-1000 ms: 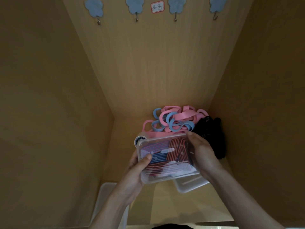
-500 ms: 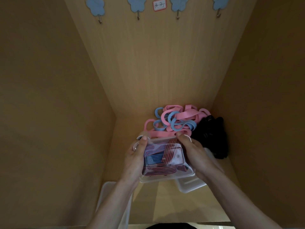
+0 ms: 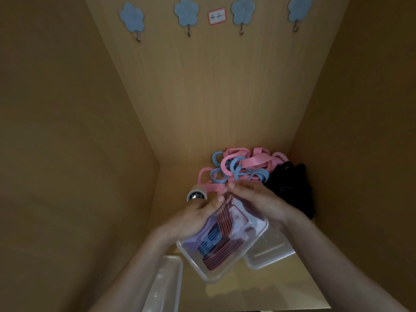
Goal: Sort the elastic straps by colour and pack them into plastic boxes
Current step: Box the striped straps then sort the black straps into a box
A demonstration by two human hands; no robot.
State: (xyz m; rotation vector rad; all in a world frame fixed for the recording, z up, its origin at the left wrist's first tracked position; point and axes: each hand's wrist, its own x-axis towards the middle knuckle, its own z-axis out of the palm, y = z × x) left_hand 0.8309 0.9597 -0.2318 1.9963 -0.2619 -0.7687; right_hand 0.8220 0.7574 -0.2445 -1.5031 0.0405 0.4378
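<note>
The box (image 3: 227, 246), square-on half a second ago, has swung. Its long axis now runs near-left to far-right, top face toward the camera. It is held above the shelf (image 3: 270, 289), just before the pile (image 3: 243, 163). The left hand (image 3: 198, 219) grips its left side, thumb on top. The right hand (image 3: 254, 199) curls over its far end. Judgement: lid being seated, this colour packed

Dim, warm light: the pale wooden back panel (image 3: 213, 97) is brightest, both side walls are sunk in brown shadow, and the heap of black elastic straps (image 3: 290, 183) is a detail-less dark mass. Motion blur smears the left hand (image 3: 191, 219), the right hand (image 3: 254, 199) and the clear plastic box (image 3: 225, 264) at them. Faint sheen on the glossy worktop (image 3: 258, 289); wide-angle stretch splays the walls toward the frame edges.
</note>
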